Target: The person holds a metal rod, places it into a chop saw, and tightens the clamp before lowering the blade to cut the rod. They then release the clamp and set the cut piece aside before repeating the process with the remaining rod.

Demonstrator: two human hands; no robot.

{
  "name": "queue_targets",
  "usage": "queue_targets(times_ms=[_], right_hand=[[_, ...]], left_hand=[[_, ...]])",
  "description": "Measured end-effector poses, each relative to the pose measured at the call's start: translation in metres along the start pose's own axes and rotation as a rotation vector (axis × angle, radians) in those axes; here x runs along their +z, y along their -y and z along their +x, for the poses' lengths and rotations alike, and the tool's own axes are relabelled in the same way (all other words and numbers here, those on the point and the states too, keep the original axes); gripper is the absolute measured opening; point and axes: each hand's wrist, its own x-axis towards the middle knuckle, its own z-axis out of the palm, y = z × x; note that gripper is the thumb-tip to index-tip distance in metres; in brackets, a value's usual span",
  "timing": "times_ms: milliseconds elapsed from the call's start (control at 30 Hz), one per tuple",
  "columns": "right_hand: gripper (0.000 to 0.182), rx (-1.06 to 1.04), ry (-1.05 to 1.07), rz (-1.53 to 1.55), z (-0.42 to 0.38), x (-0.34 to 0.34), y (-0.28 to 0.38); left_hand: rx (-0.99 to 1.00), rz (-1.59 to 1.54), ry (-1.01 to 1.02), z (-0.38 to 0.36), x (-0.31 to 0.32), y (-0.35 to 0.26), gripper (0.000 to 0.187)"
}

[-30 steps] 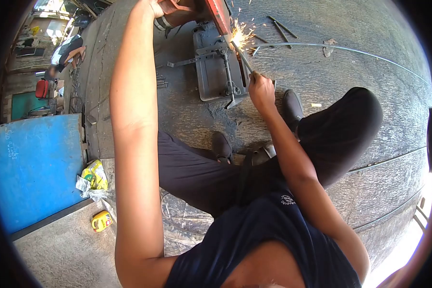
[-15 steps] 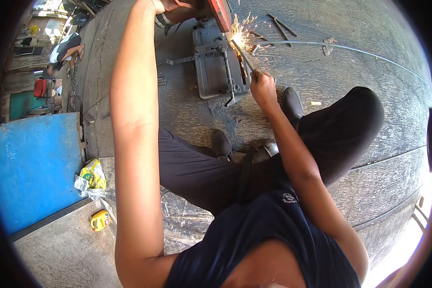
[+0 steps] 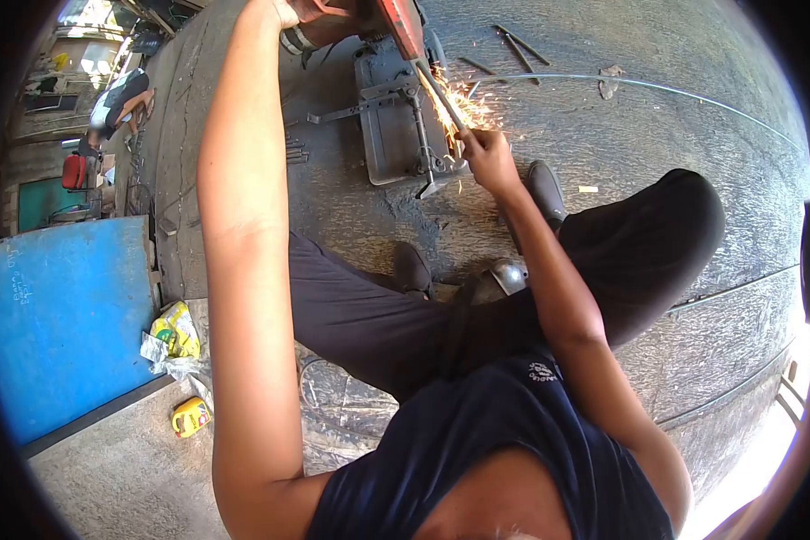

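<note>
Beside saw base — loose rods

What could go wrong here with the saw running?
The bare right hand grips the rod close to the red saw, so a slip could cut it. Sparks fly over the bare fingers and might burn them. The short rod may kick from the base.

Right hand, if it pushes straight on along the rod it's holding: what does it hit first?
Most likely the red saw blade guard. The right hand grips a thin metal rod aimed up-left into the sparks over the dark metal saw base. Depth is unclear.
</note>
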Motion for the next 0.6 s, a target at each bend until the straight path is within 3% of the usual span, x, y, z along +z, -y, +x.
queue_targets(times_ms=[67, 100, 167, 233, 333, 367, 433, 600], right_hand=[[0.033, 0.464, 0.347, 0.702, 0.005, -0.009, -0.007], [0.033, 0.463, 0.348, 0.706, 0.003, -0.008, -0.008], [0.038, 0.426, 0.182, 0.599, -0.003, -0.005, -0.009], [0.037, 0.414, 0.216, 0.656, -0.001, -0.003, -0.028], [0.034, 0.189, 0.061, 0.324, 0.002, 0.004, -0.038], [0.034, 0.189, 0.062, 0.325, 0.002, 0.006, -0.038], [0.032, -0.057, -0.122, -0.019, 0.004, 0.011, -0.038], [0.03, -0.07, -0.138, -0.058, 0.008, 0.019, -0.037]], left_hand=[[0.002, -0.005, -0.018, 0.001, 0.003, 0.002, 0.005], [0.012, -0.013, -0.04, 0.002, 0.003, 0.001, 0.005], [0.017, -0.016, -0.041, 0.005, 0.0, -0.001, 0.004], [0.023, -0.027, -0.044, 0.006, -0.007, -0.001, 0.004], [-0.044, -0.025, 0.14, 0.025, -0.024, -0.005, 0.003], [-0.017, -0.023, 0.126, 0.017, -0.017, -0.002, 0.003], [0.01, -0.021, 0.106, 0.002, -0.005, 0.001, 0.003], [0.012, -0.022, -0.072, -0.01, 0.009, 0.003, 0.007]])
